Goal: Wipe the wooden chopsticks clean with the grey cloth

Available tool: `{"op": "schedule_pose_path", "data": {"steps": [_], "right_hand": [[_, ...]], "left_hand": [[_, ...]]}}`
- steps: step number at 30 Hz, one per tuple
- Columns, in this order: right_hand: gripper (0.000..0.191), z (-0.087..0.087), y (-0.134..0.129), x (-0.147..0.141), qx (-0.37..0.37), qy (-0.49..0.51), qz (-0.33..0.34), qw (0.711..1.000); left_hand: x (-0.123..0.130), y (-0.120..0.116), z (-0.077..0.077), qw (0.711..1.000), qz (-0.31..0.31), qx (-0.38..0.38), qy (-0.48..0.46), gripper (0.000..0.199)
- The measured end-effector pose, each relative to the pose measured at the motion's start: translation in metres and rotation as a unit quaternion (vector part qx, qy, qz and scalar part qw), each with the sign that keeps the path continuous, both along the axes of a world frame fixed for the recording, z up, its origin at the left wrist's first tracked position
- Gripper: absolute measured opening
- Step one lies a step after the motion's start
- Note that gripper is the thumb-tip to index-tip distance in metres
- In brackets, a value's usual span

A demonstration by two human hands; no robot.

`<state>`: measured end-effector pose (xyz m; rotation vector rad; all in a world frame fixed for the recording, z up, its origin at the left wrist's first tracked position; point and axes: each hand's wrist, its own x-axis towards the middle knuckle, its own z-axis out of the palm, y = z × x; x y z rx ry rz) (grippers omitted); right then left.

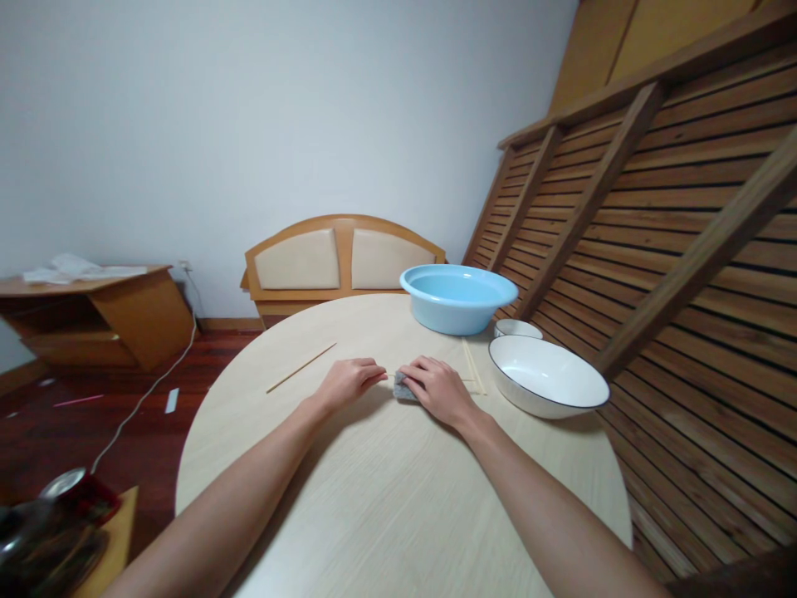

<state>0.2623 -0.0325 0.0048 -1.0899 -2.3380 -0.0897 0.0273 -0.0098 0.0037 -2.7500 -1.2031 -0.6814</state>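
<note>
Grey cloth (405, 390), light-blue basin (452, 316)

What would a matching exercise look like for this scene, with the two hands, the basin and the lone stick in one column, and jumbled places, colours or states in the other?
Column one:
1. Left hand
2. Right hand
3. Basin
4. Lone stick

Column two:
A. Gripping a grey cloth
B. Light blue, near the large white bowl
C. Lying on the tabletop, left of both hands
D. Fingertips pinched at the end of a thin stick

Right pairs: 1-D, 2-A, 3-B, 4-C.
</note>
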Motion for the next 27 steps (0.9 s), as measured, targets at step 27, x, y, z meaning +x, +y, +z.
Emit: {"op": "schedule_pose_path", "data": {"steps": [27], "right_hand": [[0.017,0.003,0.003,0.008,0.011,-0.001,-0.011,1.000]], "left_hand": [[-0.015,0.007,-0.003,0.997,0.009,0.077,-0.010,0.035]]}}
